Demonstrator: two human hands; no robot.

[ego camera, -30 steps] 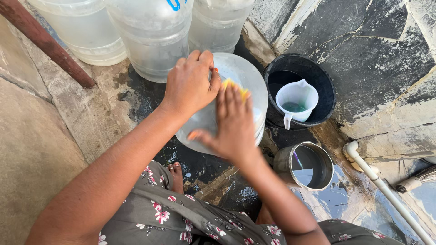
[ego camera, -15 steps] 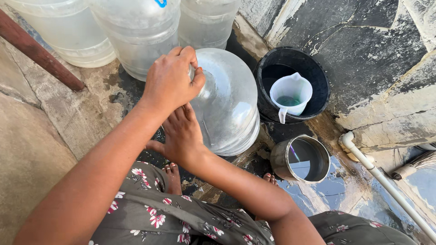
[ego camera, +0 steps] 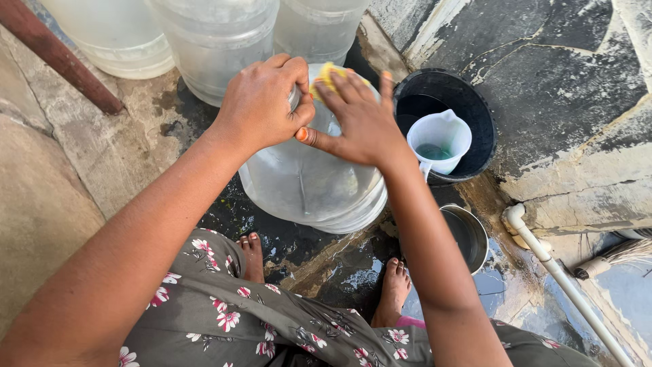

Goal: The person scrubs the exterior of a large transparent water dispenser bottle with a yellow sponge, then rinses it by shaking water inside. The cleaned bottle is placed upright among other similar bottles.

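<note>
1. wet stone floor [ego camera: 319, 261] runs under everything, dark and patchy, with a cracked stone wall [ego camera: 577, 95] on the far right.
2. three clear jugs stand in a row at the far edge: one far left [ego camera: 112, 34], one in the middle [ego camera: 210, 47], one to its right [ego camera: 322, 27].
3. a fourth clear jug [ego camera: 309, 187] lies tipped in the middle of the scene, just near of that row, its neck end up under the hands.
4. left hand [ego camera: 261, 105] is curled tight round the top of the tipped jug, fingers wrapped over the neck.
5. right hand [ego camera: 360, 119] lies with fingers spread, pressing a yellow sponge [ego camera: 326, 76] against the same top; only a bit of the sponge shows between the two hands.
6. right of the jug sits a black bucket [ego camera: 475, 115] with a white cup [ego camera: 440, 139] inside, greenish liquid in the cup.
7. nearer, a steel pot [ego camera: 472, 234] stands by the forearm.
8. a white pipe [ego camera: 557, 272] slants along the near right, a broom's [ego camera: 621, 255] bristles beside it.
9. two bare feet [ego camera: 252, 255] rest on the wet floor, a floral skirt [ego camera: 272, 326] nearest.
10. a rusty brown bar [ego camera: 61, 58] leans at the far left.
</note>
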